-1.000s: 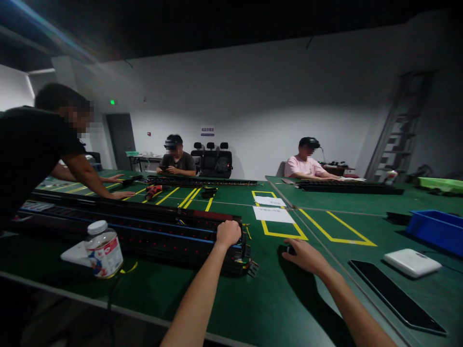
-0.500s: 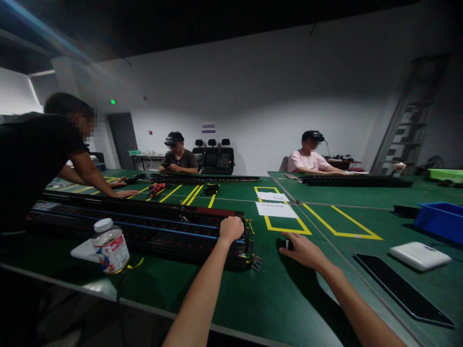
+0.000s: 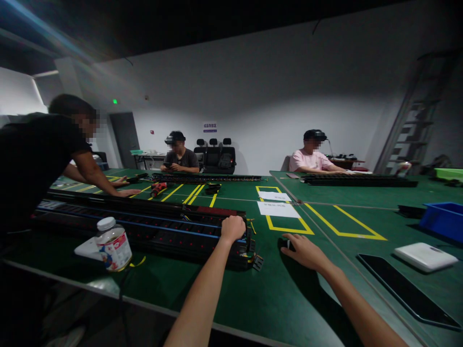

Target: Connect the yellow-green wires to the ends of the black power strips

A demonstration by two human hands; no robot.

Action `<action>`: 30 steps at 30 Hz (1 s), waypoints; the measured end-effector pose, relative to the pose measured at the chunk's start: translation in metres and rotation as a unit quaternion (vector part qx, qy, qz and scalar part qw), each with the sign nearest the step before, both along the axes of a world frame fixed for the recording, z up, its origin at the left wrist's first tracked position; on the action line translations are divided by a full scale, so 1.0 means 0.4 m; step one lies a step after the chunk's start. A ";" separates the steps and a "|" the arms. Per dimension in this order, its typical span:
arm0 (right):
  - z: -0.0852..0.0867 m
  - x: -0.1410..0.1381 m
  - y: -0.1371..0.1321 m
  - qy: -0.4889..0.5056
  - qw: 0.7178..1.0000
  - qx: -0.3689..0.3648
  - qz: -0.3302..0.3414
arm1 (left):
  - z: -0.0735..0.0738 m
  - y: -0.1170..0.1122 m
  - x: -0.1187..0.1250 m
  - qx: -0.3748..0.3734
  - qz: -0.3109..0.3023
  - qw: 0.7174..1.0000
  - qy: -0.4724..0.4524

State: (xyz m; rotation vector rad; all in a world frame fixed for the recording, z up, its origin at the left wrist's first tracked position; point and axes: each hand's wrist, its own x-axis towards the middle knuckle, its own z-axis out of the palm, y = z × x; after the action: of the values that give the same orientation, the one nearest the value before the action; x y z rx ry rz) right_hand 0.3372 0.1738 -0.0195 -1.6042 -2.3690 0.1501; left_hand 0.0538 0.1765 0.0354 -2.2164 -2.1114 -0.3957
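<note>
Resting on the right-hand end of the long black assembly (image 3: 155, 236), my left hand (image 3: 232, 228) is curled into a loose fist; I cannot tell whether anything sits under the fingers. Placement reads as steadying, weight probably on that end. Assembly lies lengthwise on the green table (image 3: 260, 303), running left past a jar (image 3: 115, 248) toward a co-worker in black (image 3: 36, 159), whose hands rest on the tabletop behind it. Wires and a grey connector (image 3: 258, 263) stick out past its end, near my left hand.

Right hand (image 3: 304, 251) low at the tabletop, apart from the assembly, fingers bent, thumb close to them, gap narrow. Something small and dark may be in there; too unclear to say. Perhaps propped there for balance.

Edges: near table edge (image 3: 159, 307) crosses under my left forearm. Green surface between the two hands gives my right some sideways room. Beyond its fingertips, yellow tape (image 3: 290, 230) and paper sheets (image 3: 278, 209). To its right, table seam, then a dark tablet (image 3: 405, 286) and white box (image 3: 426, 257) bound the reach. Jar stands between assembly and near edge; I judge it the easiest thing to knock.
</note>
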 end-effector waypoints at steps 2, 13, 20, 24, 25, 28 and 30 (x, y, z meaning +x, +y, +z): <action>-0.002 0.001 0.002 -0.005 1.000 -0.001 0.001 | -0.001 0.000 0.000 0.000 0.001 1.000 -0.001; -0.019 0.007 0.011 -0.004 1.000 0.018 0.017 | -0.011 0.010 -0.001 0.005 0.004 1.000 0.006; -0.008 0.004 0.004 -0.015 1.000 0.014 0.020 | -0.013 0.011 -0.003 0.016 -0.002 1.000 0.006; 0.000 0.001 0.000 -0.022 1.000 0.007 0.013 | -0.011 0.010 -0.002 0.015 -0.005 1.000 0.006; 0.001 0.000 -0.001 -0.025 1.000 0.005 0.013 | -0.011 0.010 -0.002 0.014 -0.004 1.000 0.006; 0.003 0.000 -0.002 -0.024 1.000 0.004 0.012 | -0.012 0.011 -0.001 0.012 0.001 1.000 0.005; 0.002 0.000 -0.003 -0.019 1.000 0.006 0.014 | -0.012 0.011 0.000 0.012 0.003 1.000 0.004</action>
State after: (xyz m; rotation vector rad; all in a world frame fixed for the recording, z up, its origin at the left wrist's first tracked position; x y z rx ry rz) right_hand 0.3373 0.1726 -0.0185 -1.5838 -2.4164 0.1104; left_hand 0.0537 0.1809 0.0307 -2.1954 -2.0972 -0.4084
